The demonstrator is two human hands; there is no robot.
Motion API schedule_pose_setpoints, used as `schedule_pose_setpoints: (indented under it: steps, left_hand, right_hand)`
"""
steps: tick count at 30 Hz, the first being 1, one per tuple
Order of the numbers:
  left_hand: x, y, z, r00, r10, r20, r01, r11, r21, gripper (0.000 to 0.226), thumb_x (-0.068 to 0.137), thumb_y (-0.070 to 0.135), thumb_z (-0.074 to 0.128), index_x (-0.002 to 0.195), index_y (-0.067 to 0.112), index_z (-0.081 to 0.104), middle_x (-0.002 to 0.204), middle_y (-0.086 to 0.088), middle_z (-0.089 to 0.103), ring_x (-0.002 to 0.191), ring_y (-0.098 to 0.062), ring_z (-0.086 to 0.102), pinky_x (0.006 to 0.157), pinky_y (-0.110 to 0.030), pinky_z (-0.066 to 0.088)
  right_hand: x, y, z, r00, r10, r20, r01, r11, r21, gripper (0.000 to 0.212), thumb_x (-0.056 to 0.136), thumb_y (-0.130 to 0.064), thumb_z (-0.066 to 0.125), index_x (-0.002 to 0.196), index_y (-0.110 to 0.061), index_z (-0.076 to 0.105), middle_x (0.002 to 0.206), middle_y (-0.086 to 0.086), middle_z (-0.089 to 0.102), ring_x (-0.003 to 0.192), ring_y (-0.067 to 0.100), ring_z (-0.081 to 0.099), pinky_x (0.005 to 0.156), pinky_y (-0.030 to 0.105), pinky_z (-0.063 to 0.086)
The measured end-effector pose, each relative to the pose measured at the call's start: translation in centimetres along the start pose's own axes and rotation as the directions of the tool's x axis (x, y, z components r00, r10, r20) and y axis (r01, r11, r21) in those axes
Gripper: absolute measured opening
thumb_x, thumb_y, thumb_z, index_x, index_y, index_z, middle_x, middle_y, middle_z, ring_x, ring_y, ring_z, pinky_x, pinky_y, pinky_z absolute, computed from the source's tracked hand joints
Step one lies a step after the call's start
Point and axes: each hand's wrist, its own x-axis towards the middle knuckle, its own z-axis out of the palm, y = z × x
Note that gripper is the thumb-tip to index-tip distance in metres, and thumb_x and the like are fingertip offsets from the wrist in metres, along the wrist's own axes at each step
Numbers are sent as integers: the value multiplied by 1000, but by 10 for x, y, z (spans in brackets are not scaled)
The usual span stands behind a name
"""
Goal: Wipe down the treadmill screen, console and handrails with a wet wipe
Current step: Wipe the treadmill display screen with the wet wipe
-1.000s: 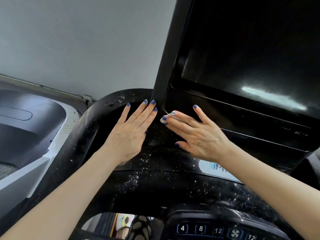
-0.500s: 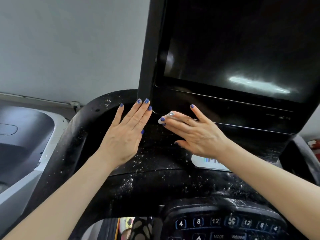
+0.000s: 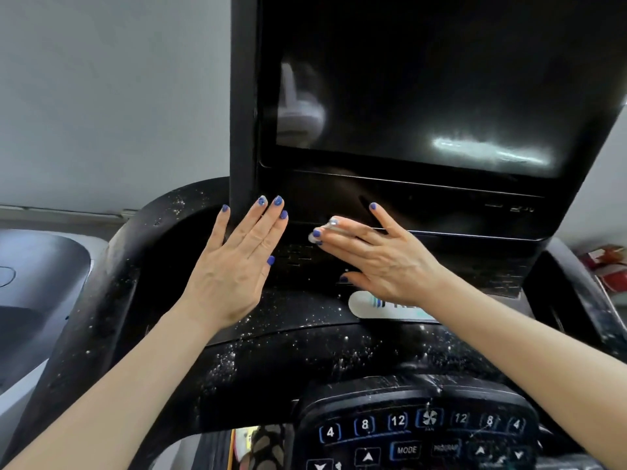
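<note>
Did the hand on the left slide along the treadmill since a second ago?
No. The left hand keeps its fingers at the screen's lower-left corner, flat on the console, exactly as earlier. Only the head camera shifted.

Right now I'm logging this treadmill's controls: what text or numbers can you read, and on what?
"4", "8", "12", a fan sign, "12", "8", "4": button row on the keypad.
"MODE": button below that row.
"PROGRAM": next button, blurred, probable.
White logo sticker: lettering mostly hidden by the right hand, unreadable.
</note>
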Motion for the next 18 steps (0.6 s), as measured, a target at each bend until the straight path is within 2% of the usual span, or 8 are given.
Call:
schedule_pose_setpoints:
  steps: [2, 5, 9, 12, 15, 18]
  left_hand:
    - [2, 0, 0, 1000, 9, 24, -9, 1000, 12, 64, 99, 22, 35, 159, 10, 14, 168, -6, 7, 155, -21, 3, 124, -51, 0]
    - [2, -1, 1, 999, 10, 40, -11, 1000, 22, 63, 100, 23, 33, 159, 10, 14, 168, -5, 9, 155, -20, 3, 125, -52, 1]
    - [2, 2, -1, 999, -1, 40, -1, 999, 37, 62, 101, 25, 32, 159, 10, 15, 168, -6, 9, 155, -20, 4, 125, -50, 1]
    - [9, 9, 0, 996, 71, 54, -75, 995, 64, 62, 101, 24, 33, 159, 10, 17, 168, -6, 9, 155, -22, 7, 125, -50, 3]
    - [23, 17, 0, 986, 150, 68, -155, 985, 72, 60, 102, 24, 32, 159, 9, 18, 168, -6, 10, 155, -22, 8, 125, -49, 4]
    - [37, 21, 2, 978, 194, 76, -200, 977, 70, 60, 102, 24, 31, 159, 9, 18, 168, -7, 10, 155, -22, 8, 125, -49, 4]
  right_hand:
    - [-6, 4, 2, 1000, 4, 7, -4, 1000, 15, 67, 103, -49, 27, 161, -25, 5, 167, -12, 0, 155, 11, 0, 124, 50, -8]
    - [-42, 15, 9, 996, 76, 46, -79, 996, 49, 66, 101, -47, 32, 161, -26, 13, 167, -13, 7, 154, 9, 6, 124, 50, -3]
    - [-89, 26, 14, 973, 190, 128, -199, 978, 58, 73, 97, -47, 37, 161, -29, 7, 167, -14, 6, 154, 10, 2, 123, 52, -3]
    - [-74, 13, 11, 969, 227, 101, -238, 965, 112, 73, 97, -48, 34, 161, -29, 5, 167, -14, 0, 154, 9, 0, 123, 51, -5]
    - [-53, -1, 7, 966, 243, 90, -255, 951, 174, 69, 100, -49, 30, 161, -28, 5, 167, -11, 2, 154, 11, 4, 124, 50, -6]
    - [-58, -16, 3, 919, 370, 136, -393, 890, 233, 68, 103, -51, 26, 161, -23, 5, 169, -6, 0, 155, 14, 1, 124, 51, -7]
